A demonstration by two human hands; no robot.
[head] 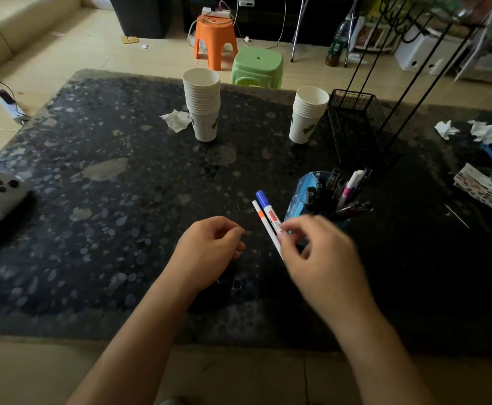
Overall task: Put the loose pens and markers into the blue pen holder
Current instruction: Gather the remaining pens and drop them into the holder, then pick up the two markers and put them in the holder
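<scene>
A dark, speckled stone-patterned tabletop (98, 200) fills most of the view, with pale floor tiles beyond its far edge. On the floor at the far side stand an orange plastic stool (215, 39) and, just right of it and nearer the table, a green plastic stool (257, 67). A black wire-mesh basket (358, 127) sits on the far right of the table. Two stacks of white paper cups stand upright: the taller stack (203, 103) at far centre, the shorter stack (307, 114) to its right, near the basket. A crumpled white tissue (177, 119) lies just left of the taller stack.

The round blue pen holder (300, 197) stands right of centre, nearer than the basket, already holding several dark pens and a pink-and-white marker (350, 187) that lean toward the right.

The right hand (320, 258), motion-blurred, pinches two markers side by side between thumb and fingertips: a white marker with a blue cap (266, 209) and a thinner white marker with an orange band (263, 223). Both tilt up and to the left, their upper ends just left of the holder. The left hand (209, 252) hovers near centre, its fingers loosely curled and gripping nothing.
</scene>
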